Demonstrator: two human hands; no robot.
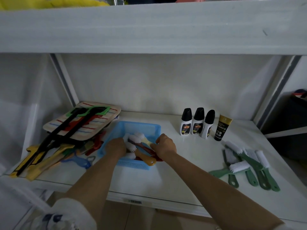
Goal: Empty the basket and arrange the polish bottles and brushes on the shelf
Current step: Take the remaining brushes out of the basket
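Overall light: I see a dim, cool, bluish-grey scene.
Source: I cannot tell where the light comes from.
Shadows: under the upper board [149, 27] I see the back wall shaded, darkest toward the corners.
Glare: a soft pale sheen lies on the shelf [191, 163] surface.
Sharpness: I get soft detail throughout; the bottle labels stay unreadable.
Edges: wide-angle bending bows the shelf lines, and my near sleeve [69, 214] smears.

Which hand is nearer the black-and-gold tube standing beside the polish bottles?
Right. The right hand is at the blue basket's right edge, on the side toward the black-and-gold tube. The left hand reaches into the basket's left part, farther from it.
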